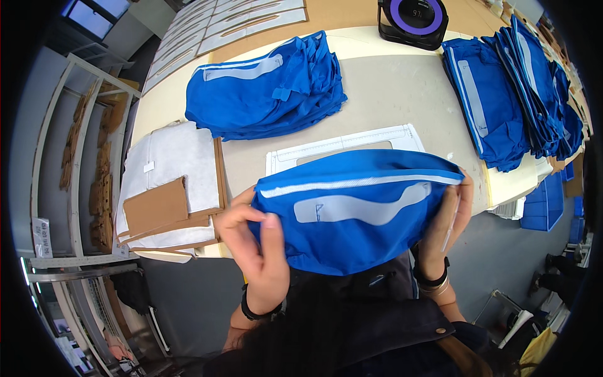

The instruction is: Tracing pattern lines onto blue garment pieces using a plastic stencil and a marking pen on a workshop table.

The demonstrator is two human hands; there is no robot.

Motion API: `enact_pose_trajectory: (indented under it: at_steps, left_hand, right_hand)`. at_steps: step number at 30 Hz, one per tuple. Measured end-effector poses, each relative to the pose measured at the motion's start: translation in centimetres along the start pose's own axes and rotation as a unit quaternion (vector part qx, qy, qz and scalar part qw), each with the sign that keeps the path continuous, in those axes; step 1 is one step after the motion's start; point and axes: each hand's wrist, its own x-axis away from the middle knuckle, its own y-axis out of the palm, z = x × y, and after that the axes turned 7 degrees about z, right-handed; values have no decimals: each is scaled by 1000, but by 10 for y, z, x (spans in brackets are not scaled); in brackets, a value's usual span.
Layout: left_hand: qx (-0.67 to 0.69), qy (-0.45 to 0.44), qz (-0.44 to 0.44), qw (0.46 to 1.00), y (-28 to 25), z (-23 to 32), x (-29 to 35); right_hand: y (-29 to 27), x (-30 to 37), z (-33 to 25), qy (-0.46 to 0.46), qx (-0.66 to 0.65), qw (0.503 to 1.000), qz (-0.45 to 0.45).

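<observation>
A blue fabric piece is stretched between my two hands at the near edge of the table. White tape runs along its upper edge, and below that lies a pale grey wavy patch with a small drawn mark. My left hand grips the left end, its thumb upright. At the other end, my right hand holds the fabric from behind and the side, its fingertips partly hidden. A thin white stick-like object shows along this hand. Just behind the cloth lies a white template with a cut-out, partly covered.
A pile of similar blue pieces lies at the far left, and more stacks at the right. White sheets and brown card sit left. A purple-ringed round device stands at the back. Blue bins are below right.
</observation>
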Motion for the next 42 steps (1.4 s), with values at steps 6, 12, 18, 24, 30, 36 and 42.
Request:
enact_pose_trajectory:
  at_steps: [6, 12, 18, 24, 30, 36, 42]
  left_hand:
    - [-192, 4, -80, 978, -19, 39, -17]
    - [-277, 228, -79, 930, -27, 86, -81]
    - [-7, 84, -74, 994, -37, 60, -193]
    - [-289, 18, -116, 950, -91, -66, -258]
    - [-402, 262, -82, 874, -33, -36, -202]
    - [-530, 206, -277, 775, 2, -33, -160]
    - [-472, 111, -320, 814, -8, -47, -173]
  right_hand:
    - [0, 1, -8, 26, -15, 997, -73]
    - [-4, -5, -22, 77, -49, 975, -201]
    - [-29, -19, -22, 78, -33, 980, -182]
    - [-61, -47, -12, 5, 54, 991, -122]
    - [-79, -105, -3, -381, 402, 825, -109]
    - [-92, -132, 31, -353, 469, 806, -72]
    - [-89, -128, 22, -360, 407, 840, -18]
